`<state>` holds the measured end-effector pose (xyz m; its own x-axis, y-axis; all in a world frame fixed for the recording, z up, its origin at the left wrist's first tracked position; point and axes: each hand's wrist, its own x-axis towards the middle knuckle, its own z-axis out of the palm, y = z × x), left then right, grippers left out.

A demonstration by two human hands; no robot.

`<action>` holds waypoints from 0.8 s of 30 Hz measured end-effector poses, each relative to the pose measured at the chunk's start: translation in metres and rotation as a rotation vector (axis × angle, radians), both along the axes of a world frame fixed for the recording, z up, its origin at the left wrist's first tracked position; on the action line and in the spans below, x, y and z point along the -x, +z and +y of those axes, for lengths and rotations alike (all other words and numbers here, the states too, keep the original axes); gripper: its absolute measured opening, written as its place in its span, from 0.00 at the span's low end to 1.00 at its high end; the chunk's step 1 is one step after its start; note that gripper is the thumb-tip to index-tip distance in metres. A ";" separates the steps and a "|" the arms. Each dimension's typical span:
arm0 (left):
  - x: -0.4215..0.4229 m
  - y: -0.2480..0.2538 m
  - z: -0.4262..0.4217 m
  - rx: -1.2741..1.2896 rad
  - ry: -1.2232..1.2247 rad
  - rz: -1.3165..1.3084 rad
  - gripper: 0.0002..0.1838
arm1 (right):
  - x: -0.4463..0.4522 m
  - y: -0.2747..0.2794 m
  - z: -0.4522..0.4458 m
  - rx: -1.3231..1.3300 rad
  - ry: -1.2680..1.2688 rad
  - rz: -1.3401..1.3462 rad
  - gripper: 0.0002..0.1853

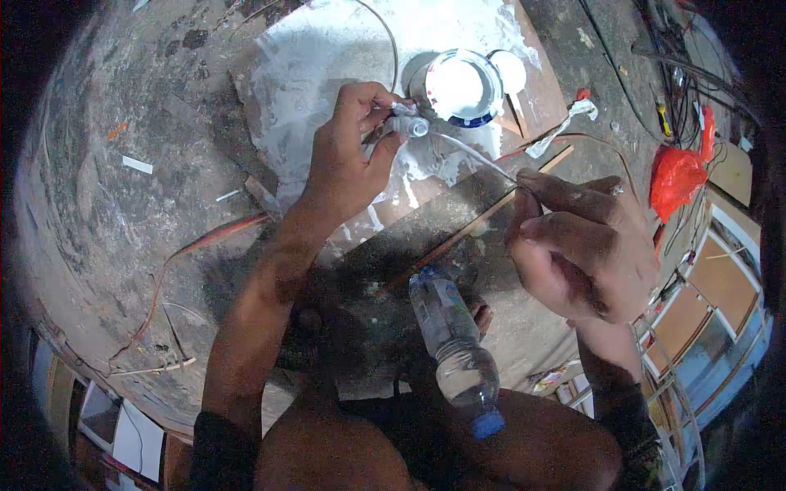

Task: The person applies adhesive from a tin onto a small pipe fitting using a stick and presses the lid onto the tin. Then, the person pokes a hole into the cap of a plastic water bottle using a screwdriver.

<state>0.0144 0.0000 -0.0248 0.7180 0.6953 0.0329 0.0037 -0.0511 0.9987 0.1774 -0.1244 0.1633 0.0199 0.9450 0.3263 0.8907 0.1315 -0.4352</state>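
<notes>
My left hand [350, 155] pinches a small, clear, tube-like piece [408, 126] above a white-smeared board. From near its round opening a thin white strand [473, 154] runs to my right hand [585, 237], whose thumb and forefinger are pressed on its end. Just behind the tube-like piece stands an open tin of white paint [461, 88], with a white round lid [507, 72] beside it. A clear plastic bottle with a blue cap [463, 352] lies near my legs, below my hands.
The smeared board [303, 74] lies on a stained floor. A narrow wooden strip [467, 231] crosses below the hands. At the right are a red plastic bag [676, 182], a yellow-handled tool [663, 120] and dark cables [696, 69]. Framed panels [704, 303] stand lower right.
</notes>
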 end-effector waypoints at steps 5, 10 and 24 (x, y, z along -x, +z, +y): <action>0.000 -0.001 0.000 -0.008 -0.005 0.012 0.22 | -0.001 -0.007 -0.001 -0.022 0.017 0.040 0.10; 0.000 0.004 0.001 -0.024 -0.002 0.029 0.22 | -0.001 -0.028 0.007 -0.056 0.040 0.024 0.09; 0.000 0.004 0.001 0.027 -0.014 -0.005 0.22 | -0.030 -0.047 0.022 -0.049 -0.201 -0.054 0.07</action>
